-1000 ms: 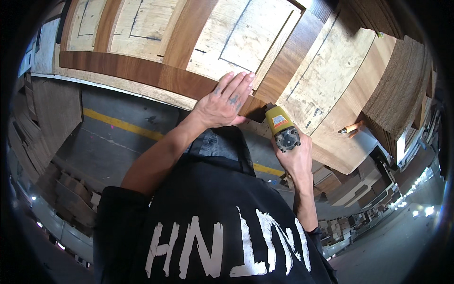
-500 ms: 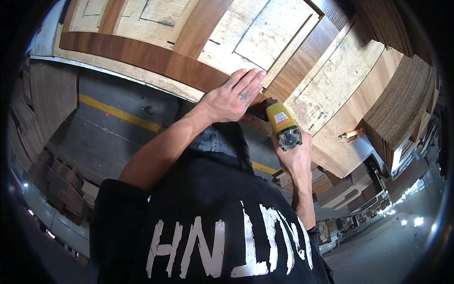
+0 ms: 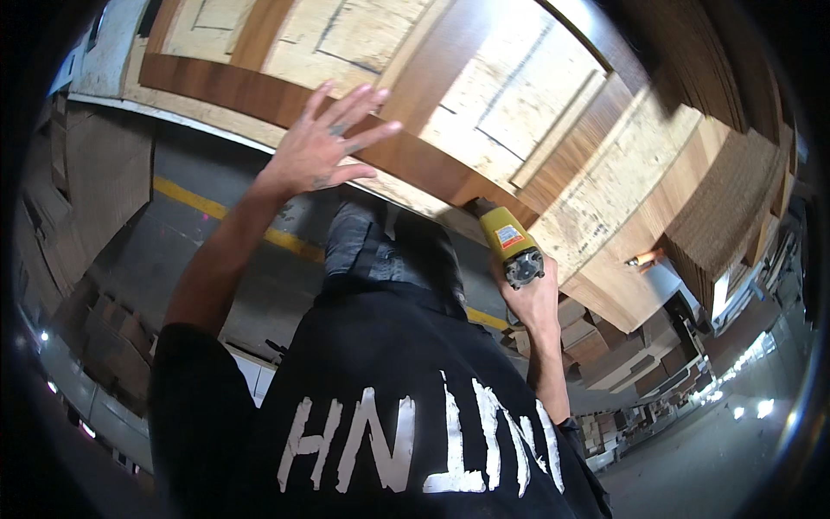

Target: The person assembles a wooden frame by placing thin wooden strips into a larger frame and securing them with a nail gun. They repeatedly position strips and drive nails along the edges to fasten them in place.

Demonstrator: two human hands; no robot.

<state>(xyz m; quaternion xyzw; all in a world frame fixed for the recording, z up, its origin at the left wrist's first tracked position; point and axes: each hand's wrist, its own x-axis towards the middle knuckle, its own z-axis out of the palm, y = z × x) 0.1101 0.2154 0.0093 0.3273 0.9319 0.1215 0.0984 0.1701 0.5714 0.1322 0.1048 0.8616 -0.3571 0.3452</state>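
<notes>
Your right hand [image 3: 534, 303] grips the yellow power tool [image 3: 510, 245], its nose at the near edge of the veneered door panel [image 3: 415, 156]. Your left hand [image 3: 322, 149] is splayed wide, fingers over that same edge, well left of the tool.

Around you lies a grey concrete floor [image 3: 130, 259] crossed by a yellow line [image 3: 199, 203], stacked wooden boards [image 3: 718, 216] to the right, bright lamps [image 3: 761, 406] beyond.

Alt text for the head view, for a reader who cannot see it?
A right hand holds a yellow power tool against the edge of a wooden panel. The left hand, fingers spread, is at the dark veneer band.
</notes>
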